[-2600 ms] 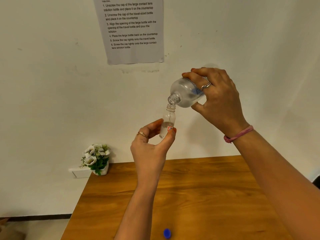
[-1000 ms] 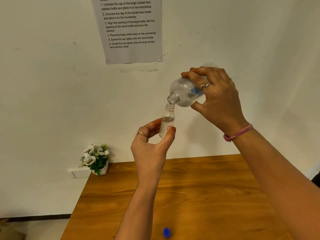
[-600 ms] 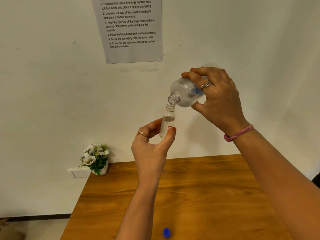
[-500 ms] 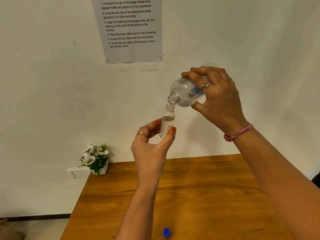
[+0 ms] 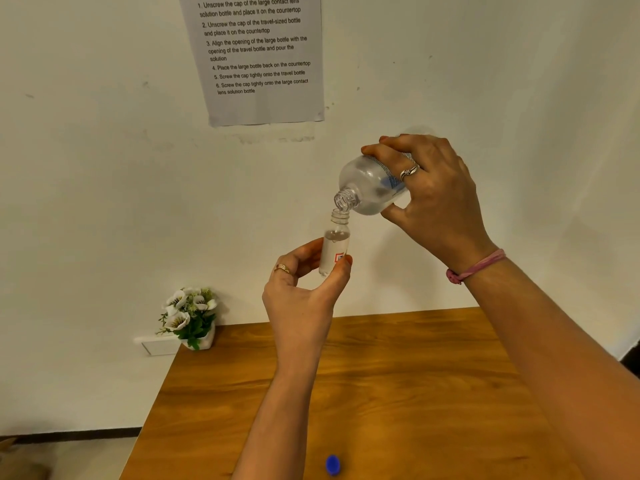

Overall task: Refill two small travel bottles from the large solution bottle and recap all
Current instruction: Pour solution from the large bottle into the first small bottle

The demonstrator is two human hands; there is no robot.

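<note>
Right hand (image 5: 436, 202) grips tilted large bottle (image 5: 370, 185), mouth at 12 o'clock over travel bottle (image 5: 334, 245), pinched upright by left hand (image 5: 304, 299) to catch the pour.

Left hand (image 5: 303, 299): bare forearm, no sleeve. One gold-toned ring (image 5: 282, 268) on a finger, near the knuckle. Thumbnail painted orange-red.

Right hand (image 5: 436, 206): bare forearm, no sleeve. One silver-toned ring (image 5: 408, 172) with a small raised setting, mid-finger. Pink cord bracelet (image 5: 476, 267) at the wrist, knotted on the side toward the left hand.
</note>
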